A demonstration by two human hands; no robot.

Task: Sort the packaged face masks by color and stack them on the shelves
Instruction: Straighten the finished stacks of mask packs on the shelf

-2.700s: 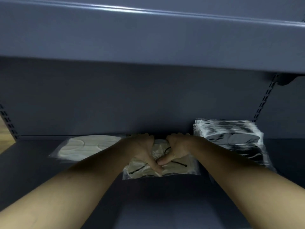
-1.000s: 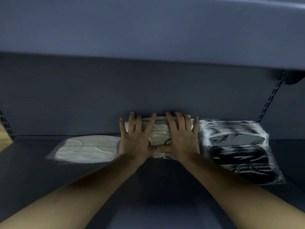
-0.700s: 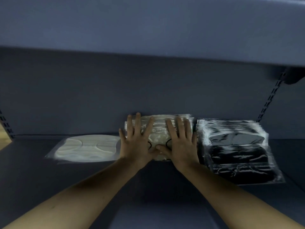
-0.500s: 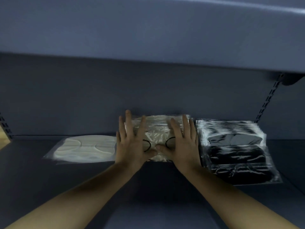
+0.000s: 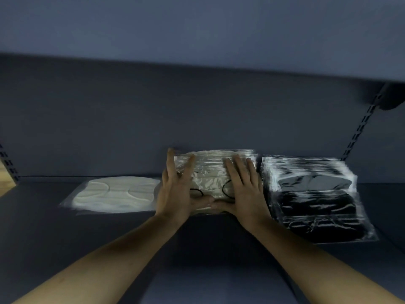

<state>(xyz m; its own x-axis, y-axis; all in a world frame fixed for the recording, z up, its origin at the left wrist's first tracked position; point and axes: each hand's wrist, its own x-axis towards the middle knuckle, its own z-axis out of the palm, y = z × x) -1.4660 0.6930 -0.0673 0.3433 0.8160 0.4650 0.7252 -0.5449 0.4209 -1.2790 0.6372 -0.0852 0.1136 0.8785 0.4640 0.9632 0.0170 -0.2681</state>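
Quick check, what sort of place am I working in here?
Probably a shop or stockroom shelving bay: a dark metal shelf, a slotted upright with a bracket, and sorted stacks of bagged beige masks and black masks.

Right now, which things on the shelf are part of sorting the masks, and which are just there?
Part of the job:
- cream packaged masks with black loops, pressed under the left hand and right hand
- black packaged mask stack
- white packaged masks lying flat
- dark blue shelf

Just there:
- slotted metal shelf rail
- wooden surface
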